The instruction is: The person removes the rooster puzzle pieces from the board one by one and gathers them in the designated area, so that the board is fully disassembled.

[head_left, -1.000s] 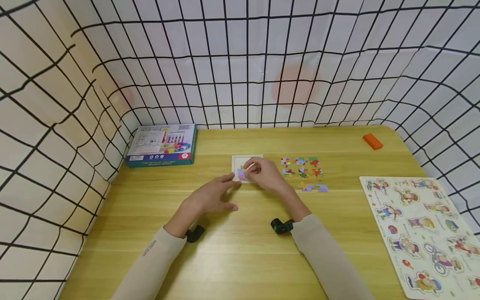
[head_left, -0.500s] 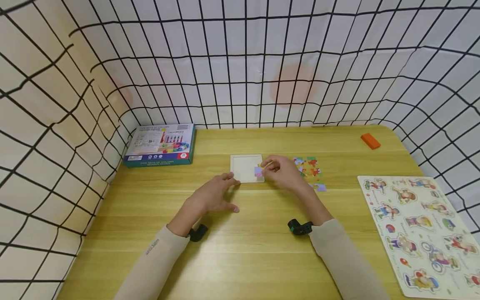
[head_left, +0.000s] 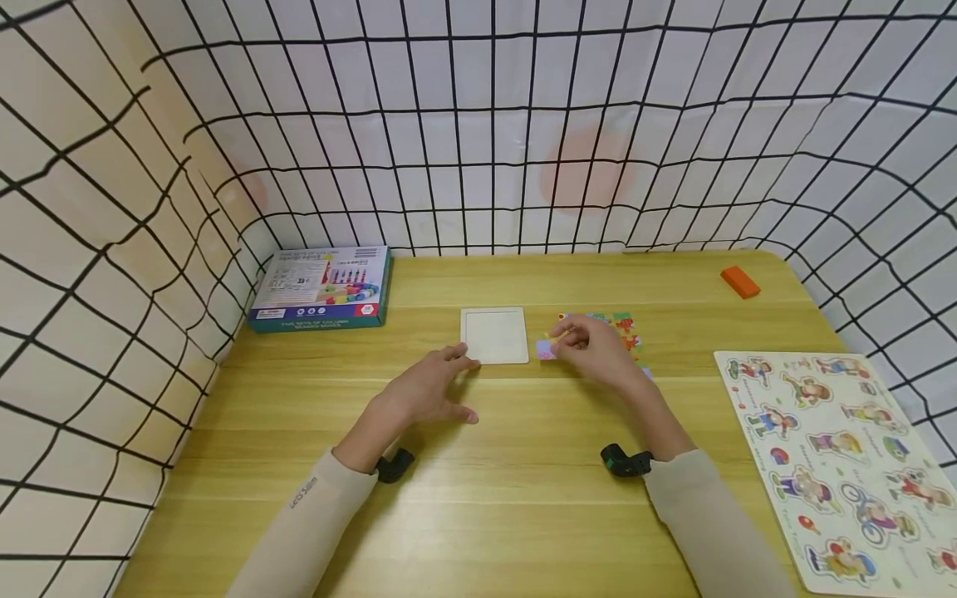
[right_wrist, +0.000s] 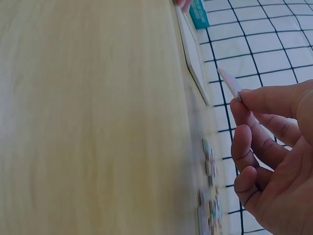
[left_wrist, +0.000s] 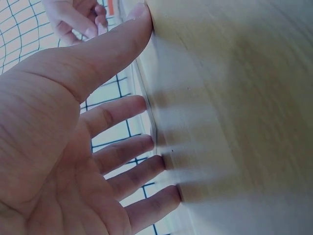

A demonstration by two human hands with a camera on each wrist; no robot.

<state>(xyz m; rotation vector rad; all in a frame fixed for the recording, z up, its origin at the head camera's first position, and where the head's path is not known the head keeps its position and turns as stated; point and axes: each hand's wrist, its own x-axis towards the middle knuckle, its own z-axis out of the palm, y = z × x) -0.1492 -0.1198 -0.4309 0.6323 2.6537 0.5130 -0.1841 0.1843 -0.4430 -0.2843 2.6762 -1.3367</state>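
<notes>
Between thumb and fingertip my right hand (head_left: 594, 353) pinches a lilac puzzle piece (head_left: 547, 350), held above the table in the right wrist view. More puzzle pieces (head_left: 625, 330), brightly coloured, lie in rows behind and partly hidden by that hand. To its left is a square white puzzle tray (head_left: 495, 336) with a thin border and nothing in it. My left hand (head_left: 426, 386) has its fingers spread, fingertips at the tray's lower left corner. In the left wrist view the left fingertips (left_wrist: 155, 201) come down onto the table and the tray's edge.
A colourful flat box (head_left: 321, 289) lies at the back left. An orange block (head_left: 740, 281) sits at the back right. A large picture board (head_left: 837, 465) covers the right front of the wooden table (head_left: 486, 531). A black grid-patterned sheet (head_left: 493, 124) surrounds the table.
My right hand has moved right, carrying the lilac puzzle piece from over the tray to beside the other pieces. My left hand stays at the tray's corner.
</notes>
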